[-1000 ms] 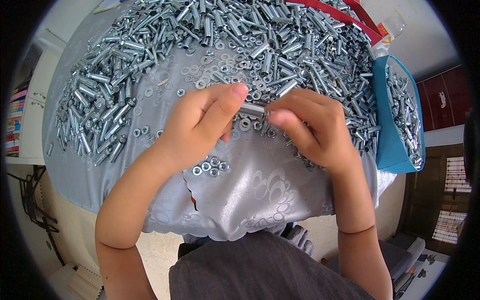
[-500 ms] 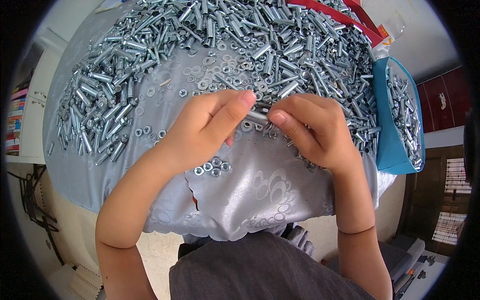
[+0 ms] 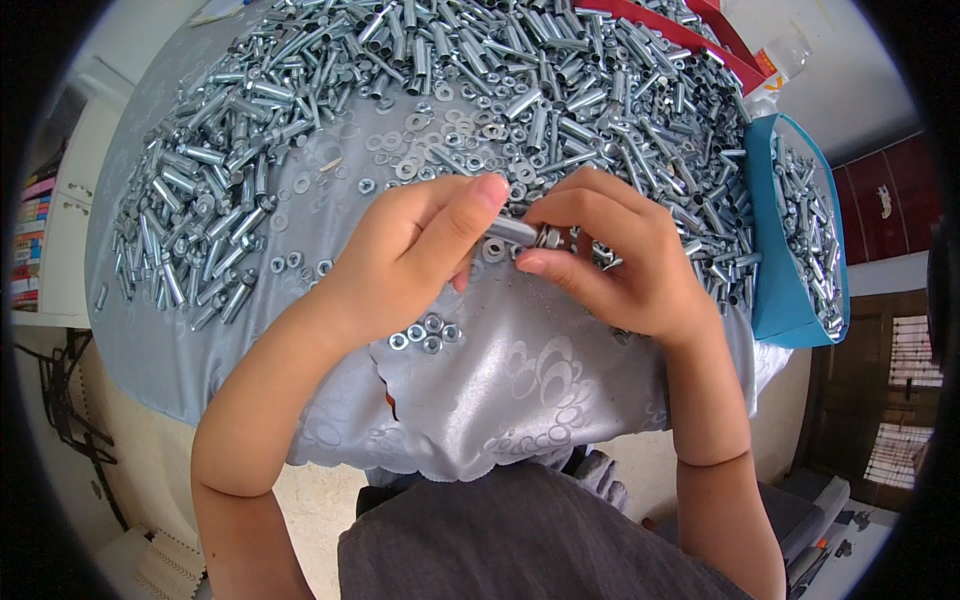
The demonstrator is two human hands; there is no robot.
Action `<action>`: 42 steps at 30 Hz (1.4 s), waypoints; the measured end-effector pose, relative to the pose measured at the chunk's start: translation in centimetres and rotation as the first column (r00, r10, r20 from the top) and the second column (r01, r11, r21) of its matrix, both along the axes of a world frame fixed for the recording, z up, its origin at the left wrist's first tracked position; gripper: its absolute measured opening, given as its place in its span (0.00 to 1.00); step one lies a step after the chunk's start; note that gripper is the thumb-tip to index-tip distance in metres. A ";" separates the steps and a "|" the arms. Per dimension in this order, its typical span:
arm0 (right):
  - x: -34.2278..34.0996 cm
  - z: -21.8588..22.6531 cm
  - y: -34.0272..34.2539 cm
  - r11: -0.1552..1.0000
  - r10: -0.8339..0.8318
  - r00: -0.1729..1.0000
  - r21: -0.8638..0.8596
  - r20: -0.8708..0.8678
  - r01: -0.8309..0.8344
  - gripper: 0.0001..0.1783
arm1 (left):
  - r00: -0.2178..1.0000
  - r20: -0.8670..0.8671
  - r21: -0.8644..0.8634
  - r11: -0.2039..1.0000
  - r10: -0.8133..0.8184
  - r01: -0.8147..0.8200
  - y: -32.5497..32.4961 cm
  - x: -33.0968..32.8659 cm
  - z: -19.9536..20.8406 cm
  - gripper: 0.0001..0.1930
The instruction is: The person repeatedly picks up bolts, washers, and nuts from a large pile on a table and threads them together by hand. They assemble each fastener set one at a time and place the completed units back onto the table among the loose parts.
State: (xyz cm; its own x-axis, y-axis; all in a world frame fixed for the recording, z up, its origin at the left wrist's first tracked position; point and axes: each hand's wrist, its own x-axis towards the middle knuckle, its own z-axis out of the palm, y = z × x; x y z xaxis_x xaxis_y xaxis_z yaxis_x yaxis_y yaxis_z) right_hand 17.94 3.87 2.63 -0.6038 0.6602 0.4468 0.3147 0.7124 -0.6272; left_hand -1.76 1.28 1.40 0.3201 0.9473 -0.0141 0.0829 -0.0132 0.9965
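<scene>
My left hand is closed around a silver expansion anchor bolt, its sleeve sticking out past the thumb toward the right. A nut with a washer shows at the bolt's right end. Around that end my right hand is curled, with thumb and index finger parted above and below the nut. Whether a fingertip touches the nut is hard to make out. Several loose nuts lie in a cluster below my left wrist. Flat washers are scattered beyond my hands.
Metal sleeves and bolts are heaped across the far side of the table. Assembled anchors lie at the left. A blue bin full of metal parts stands at the right, a red tray at the far right. A silvery tablecloth covers the table.
My right thumb and index finger have spread from a pinch on the bolt's end, uncovering the nut. My left hand keeps its hold, nearly still.
</scene>
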 end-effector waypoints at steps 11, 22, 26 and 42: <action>0.7 0.2 0.3 0.992 0.088 0.989 -0.097 0.116 -0.077 0.10 | 0.999 -0.038 0.037 0.999 -0.008 0.009 -0.1 0.1 0.3 0.23; 0.2 0.5 -0.2 0.983 0.047 0.998 -0.177 0.046 -0.038 0.14 | 0.998 -0.050 0.038 0.999 -0.026 0.028 -0.3 0.0 0.4 0.23; 0.0 0.0 -0.6 0.996 -0.024 0.999 -0.090 0.022 0.026 0.18 | 1.000 -0.006 0.018 1.000 0.010 -0.010 -0.3 0.3 0.3 0.23; -0.1 0.9 -1.0 0.914 0.005 1.000 -0.405 0.014 0.001 0.12 | 0.980 -0.195 0.377 0.920 -0.029 0.103 0.0 0.0 -0.3 0.22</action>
